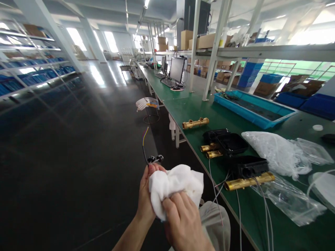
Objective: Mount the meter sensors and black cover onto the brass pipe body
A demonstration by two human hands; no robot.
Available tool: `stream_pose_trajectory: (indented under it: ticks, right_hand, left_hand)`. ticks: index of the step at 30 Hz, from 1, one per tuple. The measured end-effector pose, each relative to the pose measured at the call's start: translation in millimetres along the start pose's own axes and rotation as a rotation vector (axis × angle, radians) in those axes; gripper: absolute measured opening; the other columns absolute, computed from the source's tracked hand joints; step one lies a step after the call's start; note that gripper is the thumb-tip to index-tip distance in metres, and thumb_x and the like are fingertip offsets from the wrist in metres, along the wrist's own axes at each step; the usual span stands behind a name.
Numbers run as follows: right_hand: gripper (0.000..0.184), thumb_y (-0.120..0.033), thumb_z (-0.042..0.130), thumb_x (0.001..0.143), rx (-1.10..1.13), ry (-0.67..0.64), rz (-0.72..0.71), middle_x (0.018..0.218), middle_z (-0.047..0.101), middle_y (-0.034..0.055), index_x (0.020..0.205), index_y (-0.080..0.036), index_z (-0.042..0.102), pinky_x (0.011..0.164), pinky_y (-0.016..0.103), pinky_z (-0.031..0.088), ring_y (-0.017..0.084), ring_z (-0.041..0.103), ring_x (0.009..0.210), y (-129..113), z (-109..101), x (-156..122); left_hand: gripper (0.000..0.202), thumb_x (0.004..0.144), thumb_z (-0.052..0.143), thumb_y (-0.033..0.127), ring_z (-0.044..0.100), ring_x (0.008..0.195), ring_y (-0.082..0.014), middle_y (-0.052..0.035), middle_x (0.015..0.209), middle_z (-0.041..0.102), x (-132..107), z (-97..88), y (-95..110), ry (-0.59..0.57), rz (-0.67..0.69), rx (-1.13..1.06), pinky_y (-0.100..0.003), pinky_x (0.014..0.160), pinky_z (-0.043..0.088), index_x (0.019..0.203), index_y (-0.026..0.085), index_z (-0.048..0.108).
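Observation:
A white cloth [183, 177] is bunched between my hands, in front of my lap. My right hand [183, 219] is closed on the cloth, its fingers curled and pressing into it. My left hand [147, 195] wraps round the far side, closed on a black cable [144, 151] that sticks up past the fingertips and ends in thin coloured wires [145, 134]. Two small round black parts [155, 159] stand out just above the left fingers. The cloth hides whatever else lies between the hands.
On the green bench [180, 104] to my right lie brass pipe fittings [196, 123], open black housings [231, 143] with grey cables hanging over the edge, plastic bags [274, 150] and a blue tray [261, 104]. A stool [148, 103] stands beyond my hands.

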State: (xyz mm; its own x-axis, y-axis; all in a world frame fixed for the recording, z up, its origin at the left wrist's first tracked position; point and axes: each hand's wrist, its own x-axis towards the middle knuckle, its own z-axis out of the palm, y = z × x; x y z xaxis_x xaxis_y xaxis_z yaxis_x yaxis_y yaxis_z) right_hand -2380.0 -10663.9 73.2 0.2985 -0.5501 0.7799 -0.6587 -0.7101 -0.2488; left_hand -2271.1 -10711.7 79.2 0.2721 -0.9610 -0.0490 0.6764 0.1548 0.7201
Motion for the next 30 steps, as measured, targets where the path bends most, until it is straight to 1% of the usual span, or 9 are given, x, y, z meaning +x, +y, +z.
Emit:
stream_pose_trajectory:
  ticks: [4, 6, 8, 10, 13, 17, 21, 25, 30]
  right_hand:
    - [0.027, -0.036, 0.052, 0.085, 0.296, -0.005, 0.171, 0.072, 0.061, 0.0015, 0.105, -0.018, 0.053, 0.053, 0.025, 0.045, 0.015, 0.056, 0.062, -6.3, -4.6, -17.5]
    - [0.021, -0.032, 0.053, 0.086, 0.411, 0.032, 0.443, 0.068, 0.057, -0.0022, 0.102, -0.019, 0.052, 0.051, 0.02, 0.043, 0.01, 0.052, 0.056, -2.8, -9.3, -21.4]
    - [0.016, -0.033, 0.056, 0.084, 0.519, -0.083, 0.75, 0.068, 0.055, -0.0018, 0.091, -0.019, 0.054, 0.053, 0.02, 0.041, 0.01, 0.05, 0.058, 2.2, -13.0, -18.6]
    - [0.022, -0.038, 0.061, 0.08, 0.628, -0.226, 0.897, 0.068, 0.053, -0.0006, 0.075, -0.018, 0.054, 0.058, 0.023, 0.039, 0.011, 0.048, 0.063, 6.6, -15.2, -11.5]
    - [0.029, -0.037, 0.062, 0.078, 0.85, -0.195, 0.96, 0.067, 0.048, -0.0012, 0.062, -0.018, 0.046, 0.062, 0.024, 0.035, 0.011, 0.042, 0.066, 10.5, -16.7, -1.7]
    - [0.035, -0.044, 0.062, 0.077, 1.232, -0.056, 1.109, 0.067, 0.048, -0.0025, 0.065, -0.018, 0.041, 0.056, 0.023, 0.031, 0.008, 0.038, 0.061, 12.8, -15.7, 1.7]
    - [0.042, -0.049, 0.071, 0.069, 1.37, -0.252, 1.184, 0.061, 0.048, -0.0047, 0.087, -0.014, 0.054, 0.05, 0.021, 0.025, 0.006, 0.035, 0.052, 14.5, -11.9, 0.2]
    - [0.042, -0.052, 0.068, 0.07, 1.202, -0.203, 1.179, 0.059, 0.042, -0.0035, 0.069, -0.012, 0.058, 0.051, 0.022, 0.022, 0.006, 0.03, 0.056, 19.4, -17.4, -0.7]
    - [0.041, -0.053, 0.056, 0.08, 0.839, -0.141, 1.098, 0.061, 0.04, -0.0016, 0.069, -0.013, 0.061, 0.052, 0.023, 0.025, 0.009, 0.033, 0.06, 25.2, -34.2, 0.3]
  left_hand:
    - [0.046, 0.068, 0.082, 0.045, 0.038, 0.059, -0.011, 0.0007, 0.066, 0.042, 5.0, 0.2, 7.8, -0.035, 0.076, 0.041, -0.017, 0.058, 0.043, 0.066, 0.015, 0.047]
    - [0.043, 0.074, 0.077, 0.045, 0.036, 0.059, -0.0112, 0.0006, 0.065, 0.041, 3.7, -0.6, 8.9, -0.073, 0.099, 0.052, -0.017, 0.057, 0.041, 0.066, 0.016, 0.046]
    - [0.042, 0.077, 0.074, 0.046, 0.036, 0.058, -0.0116, 0.0006, 0.065, 0.041, 1.4, 0.0, 8.4, -0.095, 0.104, 0.059, -0.018, 0.058, 0.042, 0.067, 0.016, 0.046]
    - [0.042, 0.076, 0.075, 0.047, 0.035, 0.058, -0.0121, 0.0004, 0.065, 0.041, -0.1, 1.6, 8.1, -0.096, 0.12, 0.066, -0.019, 0.058, 0.042, 0.067, 0.017, 0.046]
    - [0.041, 0.073, 0.076, 0.046, 0.036, 0.058, -0.0125, 0.0003, 0.065, 0.042, 0.1, 4.0, 9.9, -0.083, 0.158, 0.074, -0.019, 0.056, 0.042, 0.068, 0.017, 0.048]
    - [0.039, 0.075, 0.075, 0.045, 0.038, 0.058, -0.0125, 0.0001, 0.064, 0.042, -1.8, 5.3, 11.7, -0.084, 0.229, 0.111, -0.019, 0.057, 0.042, 0.067, 0.017, 0.049]
    - [0.037, 0.081, 0.069, 0.046, 0.038, 0.059, -0.0137, -0.0005, 0.064, 0.044, -8.9, 7.0, 10.1, -0.099, 0.278, 0.186, -0.019, 0.057, 0.042, 0.068, 0.017, 0.049]
    - [0.037, 0.082, 0.068, 0.045, 0.037, 0.06, -0.0134, -0.0006, 0.065, 0.043, -13.5, 9.2, 13.4, -0.076, 0.34, 0.225, -0.018, 0.055, 0.039, 0.068, 0.016, 0.049]
    - [0.035, 0.087, 0.063, 0.044, 0.036, 0.06, -0.0135, -0.0004, 0.064, 0.041, -16.5, 8.3, 17.0, -0.081, 0.407, 0.282, -0.019, 0.057, 0.038, 0.069, 0.017, 0.049]
